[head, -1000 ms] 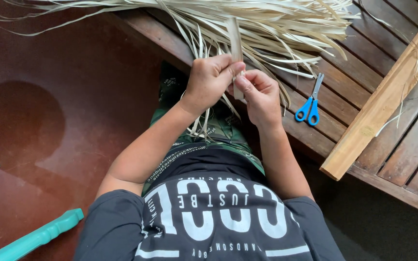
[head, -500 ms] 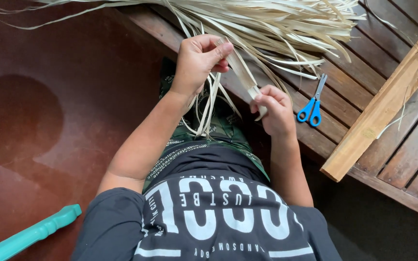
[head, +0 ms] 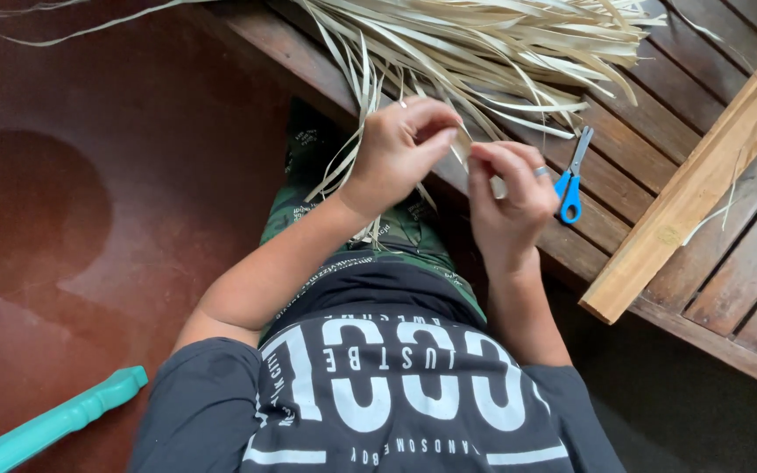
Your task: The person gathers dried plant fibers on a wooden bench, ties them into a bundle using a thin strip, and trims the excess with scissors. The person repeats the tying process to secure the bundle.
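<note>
— While our left hand (head: 400,149) and right hand (head: 508,197) pinched one dried leaf strip (head: 464,144) beside the blue scissors (head: 570,182), how far were we?

— Early: the leaf pile (head: 501,48) beyond the scissors lay mostly loose.

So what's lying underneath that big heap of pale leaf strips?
The leaf strips rest on a dark slatted wooden bench. Blue-handled scissors lie on bare slats beside them. Whatever else may sit beneath the thick middle of the heap is covered.
</note>
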